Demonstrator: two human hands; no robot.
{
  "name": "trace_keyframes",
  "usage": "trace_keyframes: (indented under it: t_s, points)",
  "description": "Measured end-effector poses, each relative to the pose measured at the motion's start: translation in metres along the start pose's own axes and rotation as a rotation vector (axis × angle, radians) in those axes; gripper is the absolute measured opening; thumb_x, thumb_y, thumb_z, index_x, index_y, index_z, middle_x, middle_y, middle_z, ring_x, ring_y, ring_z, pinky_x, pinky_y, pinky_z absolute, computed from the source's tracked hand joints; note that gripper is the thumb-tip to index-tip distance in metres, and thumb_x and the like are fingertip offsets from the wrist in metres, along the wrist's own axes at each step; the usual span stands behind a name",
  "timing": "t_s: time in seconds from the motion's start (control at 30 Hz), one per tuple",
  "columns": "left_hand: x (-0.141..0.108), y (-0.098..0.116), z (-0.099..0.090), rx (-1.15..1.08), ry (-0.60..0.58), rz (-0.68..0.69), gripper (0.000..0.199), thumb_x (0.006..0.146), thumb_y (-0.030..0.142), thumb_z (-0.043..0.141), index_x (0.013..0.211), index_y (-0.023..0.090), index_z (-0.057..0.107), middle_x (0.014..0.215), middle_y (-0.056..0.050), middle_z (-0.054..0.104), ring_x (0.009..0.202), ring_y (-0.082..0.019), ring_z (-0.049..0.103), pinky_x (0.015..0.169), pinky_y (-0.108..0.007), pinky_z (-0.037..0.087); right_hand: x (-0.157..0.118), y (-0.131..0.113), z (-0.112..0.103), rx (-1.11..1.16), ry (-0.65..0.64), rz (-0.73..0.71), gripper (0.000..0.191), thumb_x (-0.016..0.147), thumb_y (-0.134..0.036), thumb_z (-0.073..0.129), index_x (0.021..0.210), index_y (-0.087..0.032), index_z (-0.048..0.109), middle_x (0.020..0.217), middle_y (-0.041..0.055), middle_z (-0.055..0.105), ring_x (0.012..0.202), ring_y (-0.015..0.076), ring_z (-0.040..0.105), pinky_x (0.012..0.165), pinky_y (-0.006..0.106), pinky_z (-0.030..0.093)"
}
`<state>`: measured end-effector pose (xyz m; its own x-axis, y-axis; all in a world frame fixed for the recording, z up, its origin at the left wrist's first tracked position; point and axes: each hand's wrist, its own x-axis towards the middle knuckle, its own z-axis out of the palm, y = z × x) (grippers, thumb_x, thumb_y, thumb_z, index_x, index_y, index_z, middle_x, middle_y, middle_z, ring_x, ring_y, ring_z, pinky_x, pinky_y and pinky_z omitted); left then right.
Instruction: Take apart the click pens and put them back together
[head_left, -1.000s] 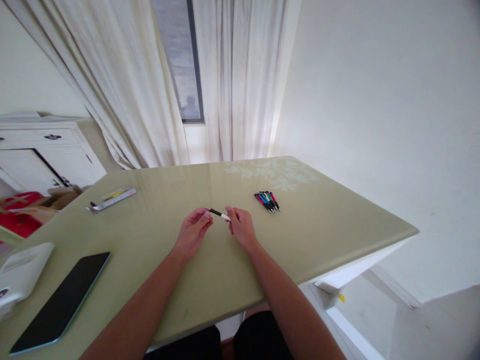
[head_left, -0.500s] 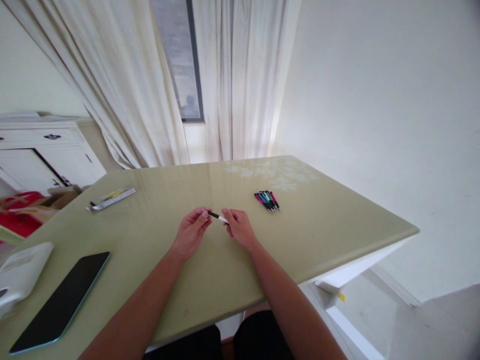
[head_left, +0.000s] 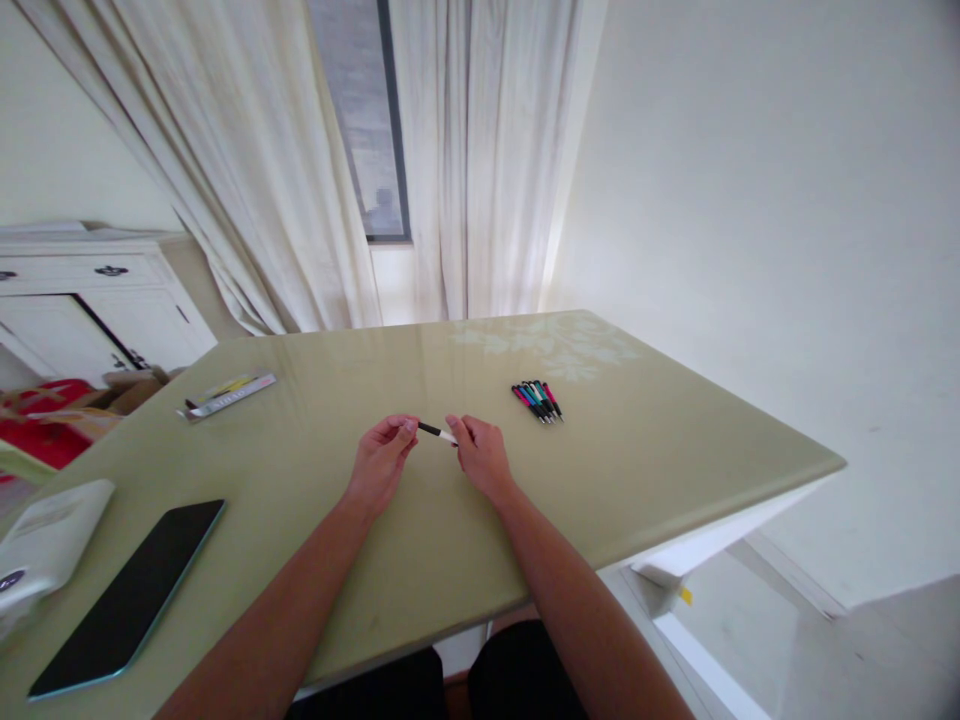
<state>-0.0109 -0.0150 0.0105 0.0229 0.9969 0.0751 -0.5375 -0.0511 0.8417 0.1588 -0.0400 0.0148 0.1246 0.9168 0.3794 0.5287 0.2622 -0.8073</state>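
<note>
A pen (head_left: 435, 431) with a black grip and a white barrel is held above the table between my two hands. My left hand (head_left: 381, 458) pinches its dark tip end between thumb and fingers. The white end is gripped in my right hand (head_left: 481, 452), whose fingers hide the rest of the barrel. To the right and a little farther off, a fan of several pens (head_left: 537, 401) lies on the table, with pink, blue, teal and white barrels and black grips.
The green-topped table (head_left: 615, 470) ends in a corner at the right. A tablet with a dark screen (head_left: 131, 590) lies near left, beside a white packet (head_left: 52, 540). Farther back lies a slim package (head_left: 231, 395). Curtains, a wall and a white cabinet (head_left: 112, 300) stand around.
Both hands keep their hold on the pen and have barely moved. My right thumb and fingers have shifted slightly on the white end. The whole view has moved slightly.
</note>
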Motion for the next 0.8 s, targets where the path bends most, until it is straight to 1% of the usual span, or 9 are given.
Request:
trace_keyframes:
  t_s: [0.13, 0.23, 0.33, 0.43, 0.5, 0.57, 0.63, 0.73, 0.8]
  points:
    - [0.0, 0.0, 0.0, -0.008, -0.04, 0.015, 0.031, 0.061, 0.033, 0.095, 0.083, 0.018, 0.079, 0.089, -0.002, 0.073, 0.071, -0.007, 0.061, 0.07, -0.017, 0.054, 0.0, 0.001, 0.0, 0.212, -0.084, 0.074, 0.057, 0.1, -0.061, 0.044, 0.063, -0.02, 0.057, 0.042, -0.0045, 0.047, 0.042, 0.0115, 0.045, 0.051, 0.024, 0.032]
    - [-0.002, 0.0, 0.002, -0.014, -0.074, 0.009, 0.03, 0.065, 0.033, 0.094, 0.086, 0.019, 0.079, 0.088, -0.001, 0.072, 0.069, -0.006, 0.059, 0.069, -0.016, 0.053, 0.0, 0.001, 0.0, 0.319, -0.09, 0.1, 0.059, 0.098, -0.064, 0.045, 0.061, -0.019, 0.056, 0.04, -0.0044, 0.046, 0.038, 0.0106, 0.041, 0.046, 0.024, 0.03]
    - [-0.002, -0.001, 0.002, -0.003, -0.034, -0.005, 0.034, 0.062, 0.036, 0.095, 0.086, 0.017, 0.078, 0.078, 0.0, 0.069, 0.066, -0.006, 0.058, 0.067, -0.016, 0.052, 0.005, 0.002, -0.001, 0.497, 0.003, 0.118, 0.057, 0.095, -0.066, 0.048, 0.065, -0.019, 0.059, 0.045, -0.0023, 0.053, 0.042, 0.0108, 0.044, 0.046, 0.023, 0.033]
    - [0.0, -0.002, 0.002, 0.035, 0.024, 0.008, 0.039, 0.058, 0.038, 0.096, 0.084, 0.017, 0.077, 0.076, 0.001, 0.068, 0.065, -0.006, 0.058, 0.066, -0.018, 0.052, 0.012, 0.005, -0.004, 0.764, 0.145, 0.211, 0.049, 0.089, -0.067, 0.056, 0.077, -0.019, 0.062, 0.055, 0.0007, 0.064, 0.046, 0.012, 0.051, 0.049, 0.024, 0.039]
    - [0.001, -0.003, 0.002, 0.077, 0.042, 0.022, 0.041, 0.058, 0.04, 0.095, 0.084, 0.016, 0.076, 0.075, 0.001, 0.067, 0.064, -0.007, 0.057, 0.065, -0.019, 0.051, 0.015, 0.007, -0.006, 0.882, 0.206, 0.258, 0.044, 0.084, -0.063, 0.063, 0.083, -0.019, 0.062, 0.065, 0.0033, 0.07, 0.05, 0.0124, 0.055, 0.051, 0.024, 0.041]
    - [0.001, -0.003, 0.002, 0.105, 0.044, 0.031, 0.042, 0.058, 0.041, 0.095, 0.085, 0.016, 0.075, 0.072, 0.001, 0.066, 0.063, -0.007, 0.056, 0.064, -0.02, 0.049, 0.017, 0.009, -0.008, 0.891, 0.237, 0.252, 0.04, 0.08, -0.057, 0.07, 0.089, -0.018, 0.065, 0.074, 0.0052, 0.074, 0.054, 0.0128, 0.059, 0.054, 0.024, 0.042]
    - [0.001, -0.004, 0.002, 0.152, 0.028, 0.058, 0.04, 0.061, 0.04, 0.094, 0.086, 0.016, 0.075, 0.071, 0.001, 0.066, 0.064, -0.008, 0.056, 0.065, -0.02, 0.049, 0.016, 0.009, -0.008, 0.803, 0.252, 0.215, 0.04, 0.079, -0.051, 0.073, 0.098, -0.017, 0.069, 0.079, 0.0063, 0.075, 0.057, 0.0132, 0.061, 0.056, 0.025, 0.043]
    - [-0.001, -0.005, 0.003, 0.299, -0.006, 0.135, 0.036, 0.067, 0.04, 0.09, 0.088, 0.016, 0.075, 0.071, 0.0, 0.067, 0.067, -0.011, 0.058, 0.067, -0.023, 0.049, 0.015, 0.009, -0.007, 0.691, 0.275, 0.194, 0.048, 0.081, -0.051, 0.07, 0.111, -0.014, 0.072, 0.081, 0.0074, 0.075, 0.058, 0.0137, 0.059, 0.057, 0.028, 0.045]
    - [-0.002, -0.004, 0.003, 0.365, -0.015, 0.161, 0.034, 0.069, 0.041, 0.088, 0.088, 0.016, 0.075, 0.072, -0.001, 0.068, 0.069, -0.012, 0.06, 0.069, -0.025, 0.049, 0.015, 0.01, -0.007, 0.694, 0.277, 0.205, 0.053, 0.08, -0.051, 0.07, 0.119, -0.014, 0.071, 0.083, 0.0075, 0.075, 0.059, 0.0136, 0.057, 0.058, 0.028, 0.044]
